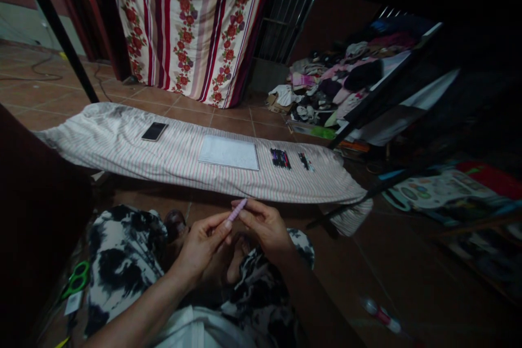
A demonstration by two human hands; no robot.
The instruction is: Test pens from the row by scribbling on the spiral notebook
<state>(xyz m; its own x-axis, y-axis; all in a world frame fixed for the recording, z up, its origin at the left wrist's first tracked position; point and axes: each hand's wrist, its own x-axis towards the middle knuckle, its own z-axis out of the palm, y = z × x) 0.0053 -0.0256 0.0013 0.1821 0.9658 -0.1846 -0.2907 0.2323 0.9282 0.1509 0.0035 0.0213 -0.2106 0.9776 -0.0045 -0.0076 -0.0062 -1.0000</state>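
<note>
1. The left hand (202, 247) and the right hand (263, 225) are raised close together above the person's lap.
2. Both grips are closed on a slim pink pen (237, 210). The left thumb and fingertips pinch its lower end, and the right fingers pinch its upper end. It tilts just short of the near edge of an ironing board (122, 144).
3. The board's striped cover carries a black smartphone (155, 131) on the left, a spiral notebook (228, 152) in the middle, a row of dark pens (280, 159) to its right, and a smaller group of pens (305, 161) further right.
4. Near left, green-handled scissors (76, 278) lie beside the person's black-and-white trousers (122, 261).
5. Near right, a plastic bottle (381, 312) lies on the tiled floor (408, 250), its contents too dim to tell.
6. Far right, a heap of clothes (338, 79) is piled beyond the board, and a floral striped curtain (187, 27) hangs far off
</note>
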